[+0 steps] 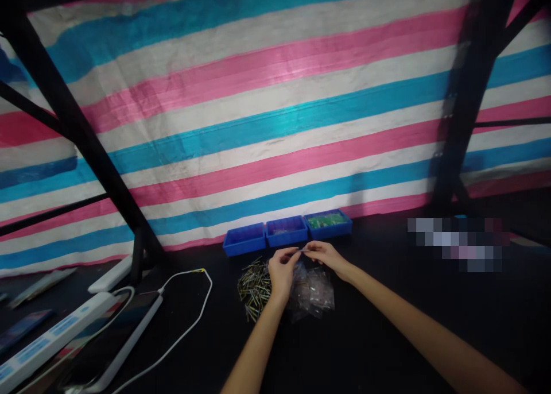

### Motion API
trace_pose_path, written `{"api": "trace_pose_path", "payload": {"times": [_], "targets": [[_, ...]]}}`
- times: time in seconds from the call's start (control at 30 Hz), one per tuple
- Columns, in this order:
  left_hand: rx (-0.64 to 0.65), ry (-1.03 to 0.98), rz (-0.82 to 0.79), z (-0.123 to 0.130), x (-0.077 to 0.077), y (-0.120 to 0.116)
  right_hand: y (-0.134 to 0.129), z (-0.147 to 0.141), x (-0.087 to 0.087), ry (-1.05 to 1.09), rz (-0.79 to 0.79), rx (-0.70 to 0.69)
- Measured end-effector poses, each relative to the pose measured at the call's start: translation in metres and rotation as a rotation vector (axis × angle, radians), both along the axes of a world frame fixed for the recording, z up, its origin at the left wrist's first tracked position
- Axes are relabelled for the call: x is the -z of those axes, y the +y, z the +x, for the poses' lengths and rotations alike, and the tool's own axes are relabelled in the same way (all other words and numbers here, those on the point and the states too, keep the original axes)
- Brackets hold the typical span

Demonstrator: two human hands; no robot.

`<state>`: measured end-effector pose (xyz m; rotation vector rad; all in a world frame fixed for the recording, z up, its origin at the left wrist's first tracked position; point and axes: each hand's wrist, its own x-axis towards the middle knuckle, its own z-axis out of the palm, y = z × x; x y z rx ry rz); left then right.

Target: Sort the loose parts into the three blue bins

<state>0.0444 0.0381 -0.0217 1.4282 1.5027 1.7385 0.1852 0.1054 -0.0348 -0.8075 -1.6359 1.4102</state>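
the left hand (pixel 282 270) and the right hand (pixel 330 257) meet just beyond the pile, fingertips nearly touching. on each, thumb and forefinger are drawn narrow, pinching a small slim item (pixel 303 250) that bridges the little space between them; it is too small and blurred to name. the other fingers of the left hand curl inward, and those of the right hand bend loosely beneath its forefinger.

just to the left of the left fingers lies a loose pile of thin metallic pieces (pixel 253 289), pointing every way. nearer the wearer than both sets of fingertips, clear plastic bags (pixel 317 290) lie in a crinkled, overlapping heap, partly behind the left wrist.

beyond the fingers, three blue bins stand side by side: the left bin (pixel 244 240), the middle bin (pixel 287 232) with something pale inside, and the right bin (pixel 329 224) holding green contents. well to the left of the fingers, a white cable (pixel 204 319) loops over the black table (pixel 344 348) beside a dark-screened device (pixel 114 342) and a white power strip (pixel 55 339).
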Motion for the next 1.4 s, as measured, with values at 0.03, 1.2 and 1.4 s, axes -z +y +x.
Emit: {"api": "trace_pose_path", "payload": {"times": [0.03,1.2,1.4], "targets": [[-0.001,0.016,0.008,0.0,0.0,0.0,0.001,0.0,0.001,0.002,0.003,0.012],[-0.11,0.033,-0.006,-0.004,0.004,0.007,-0.007,0.003,-0.012,0.025,-0.038,0.013],[-0.191,0.082,0.031,-0.005,-0.001,0.002,0.0,0.003,-0.005,0.076,-0.087,0.125]]}}
